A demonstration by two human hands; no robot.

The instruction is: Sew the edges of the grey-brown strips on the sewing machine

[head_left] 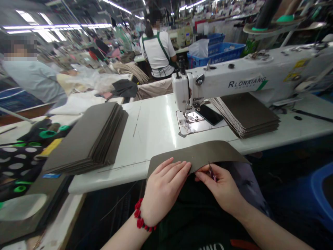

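Observation:
A grey-brown flat piece of material [205,152] lies over the near edge of the white sewing table [156,128]. My left hand [163,189] rests on its near edge with the fingers stretched flat and together; a red bead bracelet is on that wrist. My right hand [221,187] pinches the same edge just to the right, fingers closed, and a small thin pointed tool [211,172] sticks up between them. Beyond the piece stands a white sewing machine [234,83], its needle area [188,116] straight ahead of my hands.
A tall stack of grey-brown pieces [91,135] lies on the left, a second stack [247,116] under the machine arm, a dark phone [209,114] beside it. Green-and-black thread spools [39,135] sit far left. Other workers stand behind; blue crates [218,52] at the back.

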